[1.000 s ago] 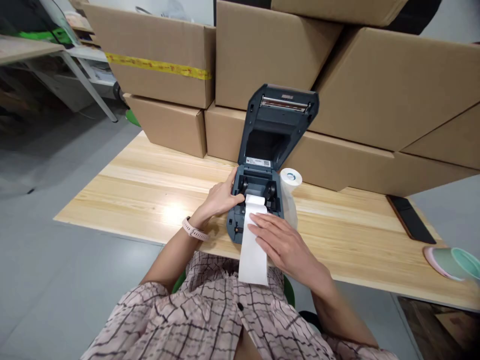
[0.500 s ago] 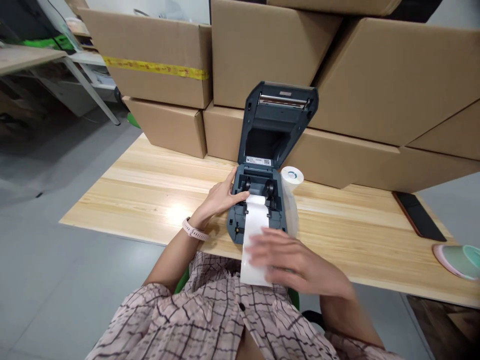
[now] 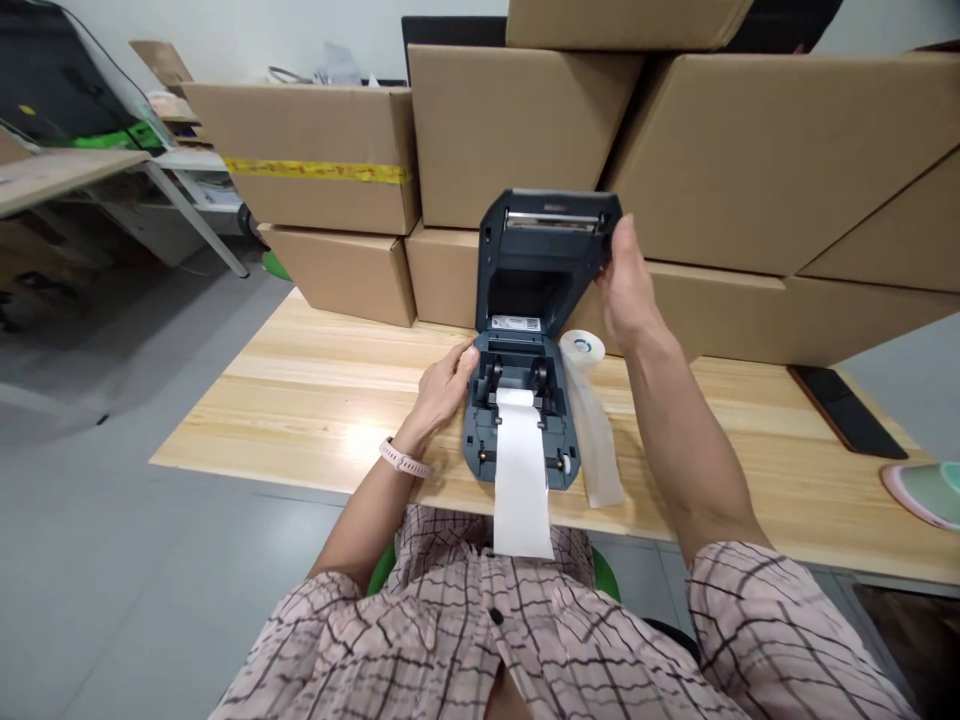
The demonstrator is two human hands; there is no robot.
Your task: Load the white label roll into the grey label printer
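A dark grey label printer stands on the wooden table with its lid raised. White label paper runs out of the printer's middle and hangs past the table's front edge. My left hand holds the printer's left side near the hinge, thumb on the rim. My right hand grips the lid's upper right edge, its fingers partly hidden behind the lid. Right of the printer stands another white label roll, with a loose strip trailing toward me.
Cardboard boxes are stacked along the back of the table. A dark phone lies at the right, and a green and pink cup-like item is at the right edge. Another desk stands at the far left.
My right hand has left the label paper and moved up to the lid's right edge. The lid is tilted slightly further forward. My left thumb has drawn back from the roll to the printer's rim.
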